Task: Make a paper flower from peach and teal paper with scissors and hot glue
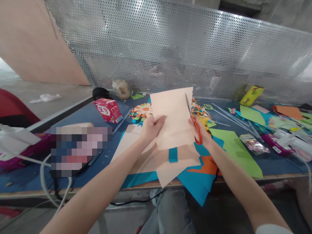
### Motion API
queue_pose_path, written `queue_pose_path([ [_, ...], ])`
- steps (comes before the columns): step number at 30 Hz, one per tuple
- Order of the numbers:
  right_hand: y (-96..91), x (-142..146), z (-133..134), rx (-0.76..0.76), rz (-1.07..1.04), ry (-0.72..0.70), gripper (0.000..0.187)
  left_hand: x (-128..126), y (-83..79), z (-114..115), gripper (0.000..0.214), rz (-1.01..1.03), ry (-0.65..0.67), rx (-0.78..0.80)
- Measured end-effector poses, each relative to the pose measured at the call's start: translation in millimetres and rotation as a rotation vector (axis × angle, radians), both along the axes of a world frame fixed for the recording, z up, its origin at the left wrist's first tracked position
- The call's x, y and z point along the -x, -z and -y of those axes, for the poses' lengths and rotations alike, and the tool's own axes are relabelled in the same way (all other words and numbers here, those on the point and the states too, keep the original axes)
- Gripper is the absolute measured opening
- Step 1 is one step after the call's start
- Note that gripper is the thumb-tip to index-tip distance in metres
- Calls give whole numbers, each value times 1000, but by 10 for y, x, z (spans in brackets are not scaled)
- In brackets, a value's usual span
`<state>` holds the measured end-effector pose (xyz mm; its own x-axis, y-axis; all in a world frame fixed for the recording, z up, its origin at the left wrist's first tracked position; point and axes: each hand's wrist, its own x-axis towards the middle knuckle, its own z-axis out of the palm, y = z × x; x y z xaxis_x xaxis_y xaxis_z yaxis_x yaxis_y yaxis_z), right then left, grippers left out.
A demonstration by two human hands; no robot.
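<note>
My left hand [152, 127] pinches the left edge of a peach sheet of paper [174, 117], held upright above the table. My right hand [202, 131] is closed on red-handled scissors [195, 125] at the sheet's right edge. The blades point up along that edge. Below the held sheet lie more peach sheets [151, 156], a small teal strip [173, 154], and teal [195, 183] and orange [204, 165] paper.
A blue table [29, 178] carries a red carton [108, 110], a paper flower [143, 111], green sheets [234, 146], a yellow box [251, 95], clear rods [234, 118], a glue gun [290, 143] and white cables [44, 175]. A perforated metal screen [185, 48] stands behind.
</note>
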<state>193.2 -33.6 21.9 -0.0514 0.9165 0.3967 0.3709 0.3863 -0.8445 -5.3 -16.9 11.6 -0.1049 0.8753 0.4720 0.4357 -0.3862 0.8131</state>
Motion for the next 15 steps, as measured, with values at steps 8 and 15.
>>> queue_pose_path([
  [8,9,-13,-37,-78,71,47,34,-37,-3,30,33,-29,14,26],
  [15,71,-58,-159,-70,-2,122,36,-59,24,64,37,-20,127,61],
])
